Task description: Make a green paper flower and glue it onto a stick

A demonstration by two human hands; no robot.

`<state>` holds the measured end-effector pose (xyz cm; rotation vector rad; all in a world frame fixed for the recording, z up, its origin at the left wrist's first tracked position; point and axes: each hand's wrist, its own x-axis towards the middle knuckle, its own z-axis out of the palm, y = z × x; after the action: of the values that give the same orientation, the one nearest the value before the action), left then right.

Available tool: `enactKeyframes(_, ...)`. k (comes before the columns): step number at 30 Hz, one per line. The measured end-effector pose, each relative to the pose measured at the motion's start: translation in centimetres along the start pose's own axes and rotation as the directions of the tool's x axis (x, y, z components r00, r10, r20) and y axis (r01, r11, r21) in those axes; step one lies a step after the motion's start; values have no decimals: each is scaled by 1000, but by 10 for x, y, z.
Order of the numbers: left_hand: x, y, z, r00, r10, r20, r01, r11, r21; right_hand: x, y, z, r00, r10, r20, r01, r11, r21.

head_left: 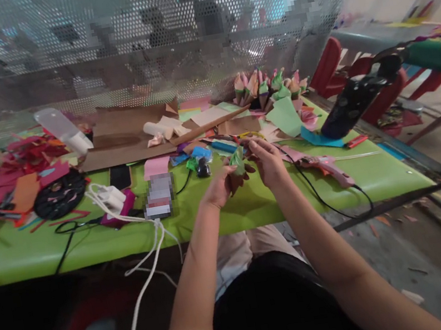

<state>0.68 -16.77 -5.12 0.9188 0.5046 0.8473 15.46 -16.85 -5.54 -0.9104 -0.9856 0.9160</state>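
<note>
My left hand [221, 186] is closed around a small green paper cone [237, 160] with brown at its lower part, held just above the table's front half. My right hand [265, 158] is beside it on the right, thumb and fingers drawn together at the cone's upper edge; what they pinch is too small to make out. Behind my hands lie a blue stick-like item [224, 148] and some small plastic packets [201, 153]. To the right, a pink glue gun [333, 169] rests on the table with its black cord trailing toward the front edge.
On the green tabletop [196, 222] are a phone [158, 195], a purple power strip [121, 214], white cables and brown cardboard [121, 128]. Several similar paper cones [262, 89] stand at the back. A dark bottle [348, 104] leans at right; perforated metal [147, 81] rises behind.
</note>
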Motion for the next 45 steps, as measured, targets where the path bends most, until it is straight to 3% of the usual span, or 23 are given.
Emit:
enactKeyframes(8, 3, -1, 1, 998, 40, -55, -38, 999, 26, 2, 4, -4, 999, -36, -7, 35, 997, -69)
enactKeyframes(18, 3, -3, 1, 997, 72, -6, -71, 994, 81, 2, 1, 3, 994, -92, -52, 90, 995, -46)
enactKeyframes(32, 1, -1, 3, 995, 103, -5, -101, 981, 168, 2, 0, 4, 990, -131, -61, 128, 991, -38)
enactKeyframes(45, 6, -3, -4, 994, 102, -42, -95, 985, 143, 4, -1, 5, 986, -161, -38, 157, 984, -82)
